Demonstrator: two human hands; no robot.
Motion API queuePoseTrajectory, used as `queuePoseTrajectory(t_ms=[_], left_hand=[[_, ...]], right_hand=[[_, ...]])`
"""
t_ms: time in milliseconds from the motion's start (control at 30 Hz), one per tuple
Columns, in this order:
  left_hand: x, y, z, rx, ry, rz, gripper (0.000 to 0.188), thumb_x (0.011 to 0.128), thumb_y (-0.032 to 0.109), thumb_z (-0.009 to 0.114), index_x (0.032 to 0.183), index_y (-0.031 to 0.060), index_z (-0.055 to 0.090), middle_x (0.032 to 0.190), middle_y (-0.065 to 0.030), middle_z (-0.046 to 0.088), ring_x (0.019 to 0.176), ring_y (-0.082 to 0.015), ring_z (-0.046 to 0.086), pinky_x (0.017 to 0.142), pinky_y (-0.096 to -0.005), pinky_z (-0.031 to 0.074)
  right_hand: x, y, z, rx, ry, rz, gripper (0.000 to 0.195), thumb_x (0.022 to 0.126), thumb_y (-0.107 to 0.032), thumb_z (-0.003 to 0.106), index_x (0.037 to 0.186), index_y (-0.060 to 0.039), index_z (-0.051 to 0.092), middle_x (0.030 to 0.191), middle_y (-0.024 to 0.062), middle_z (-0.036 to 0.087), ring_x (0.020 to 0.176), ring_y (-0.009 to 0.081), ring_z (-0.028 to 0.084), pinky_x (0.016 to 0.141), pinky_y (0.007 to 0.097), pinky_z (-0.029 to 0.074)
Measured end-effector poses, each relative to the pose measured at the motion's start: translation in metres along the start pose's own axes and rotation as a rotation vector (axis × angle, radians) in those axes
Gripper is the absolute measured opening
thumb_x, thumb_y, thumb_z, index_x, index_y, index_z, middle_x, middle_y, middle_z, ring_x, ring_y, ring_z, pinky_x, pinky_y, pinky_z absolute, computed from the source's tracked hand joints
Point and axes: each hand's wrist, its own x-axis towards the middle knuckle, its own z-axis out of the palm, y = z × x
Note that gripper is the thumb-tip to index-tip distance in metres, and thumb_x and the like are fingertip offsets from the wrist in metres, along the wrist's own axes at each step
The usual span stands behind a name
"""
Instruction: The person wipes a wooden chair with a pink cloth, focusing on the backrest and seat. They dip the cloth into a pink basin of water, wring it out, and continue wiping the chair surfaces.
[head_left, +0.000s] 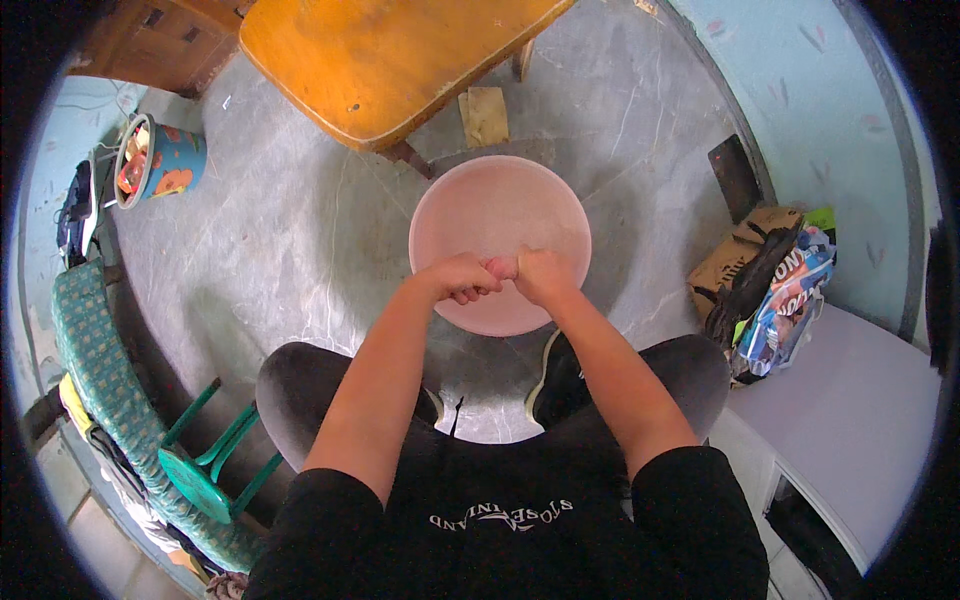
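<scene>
A round pink plastic basin (499, 191) stands on the floor before my knees. Both of my hands are over its near half. Between them stretches a small pink piece, apparently a wet cloth (502, 268), bunched and twisted. My left hand (463, 278) grips its left end with curled fingers. My right hand (543, 275) is closed in a fist around the other end. Most of the cloth is hidden inside the two hands. The inside of the basin looks pale pink, and I cannot tell how much water is in it.
An orange wooden table (375, 67) stands beyond the basin, near a flat piece of cardboard (484, 116). A filled bin (176, 161) and a green stool (196, 484) are at left. Bags and a cardboard box (709, 277) sit at right, beside a light cabinet (840, 420).
</scene>
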Motion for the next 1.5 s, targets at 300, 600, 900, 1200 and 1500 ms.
queuePoseTrajectory(t_ms=[300,600,900,1200,1500], left_hand=[[0.003,0.003,0.038,0.917,0.604,0.312,0.024,0.08,0.019,0.072,0.1,0.0079,0.069,0.096,-0.0158,0.074,0.087,-0.0357,0.072,0.076,-0.0472,0.056],[0.007,0.0,0.026,0.779,0.66,0.402,0.039,0.086,0.038,0.072,0.108,0.0058,0.067,0.1,-0.0208,0.073,0.096,-0.0395,0.071,0.082,-0.0491,0.055],[-0.073,0.03,-0.064,0.27,1.541,0.419,0.067,0.074,0.038,0.087,0.118,-0.0038,0.058,0.113,-0.0239,0.067,0.102,-0.0406,0.067,0.089,-0.045,0.053],[-0.109,0.102,-0.104,0.087,1.421,1.02,0.08,0.068,0.02,0.09,0.134,0.0002,0.05,0.128,-0.0222,0.06,0.121,-0.0384,0.057,0.1,-0.0452,0.048],[-0.111,0.112,-0.075,0.097,1.706,1.04,0.082,0.074,0.013,0.084,0.145,0.0039,0.043,0.144,-0.0217,0.045,0.134,-0.0379,0.045,0.11,-0.0448,0.039]], right_hand=[[0.005,0.012,0.01,0.164,-0.181,-0.1,0.032,0.085,-0.029,0.061,0.087,-0.0001,0.076,0.092,0.0265,0.072,0.089,0.0433,0.07,0.08,0.0499,0.055],[0.017,0.011,0.007,0.26,-0.138,-0.007,0.037,0.083,-0.036,0.065,0.092,-0.0015,0.075,0.096,0.0252,0.072,0.092,0.0405,0.07,0.082,0.0462,0.054],[0.009,0.019,-0.049,0.062,-0.07,-0.046,0.035,0.081,-0.031,0.067,0.1,-0.0032,0.076,0.101,0.0241,0.073,0.097,0.0407,0.07,0.087,0.0484,0.054],[-0.005,0.013,-0.064,-0.075,-0.104,-0.062,0.033,0.081,-0.031,0.066,0.1,-0.0049,0.076,0.102,0.022,0.074,0.099,0.0388,0.071,0.089,0.0487,0.055],[-0.037,-0.006,-0.098,-0.165,-0.174,-0.021,0.027,0.081,-0.02,0.063,0.098,-0.0033,0.078,0.1,0.0216,0.074,0.095,0.0391,0.072,0.085,0.0484,0.056]])
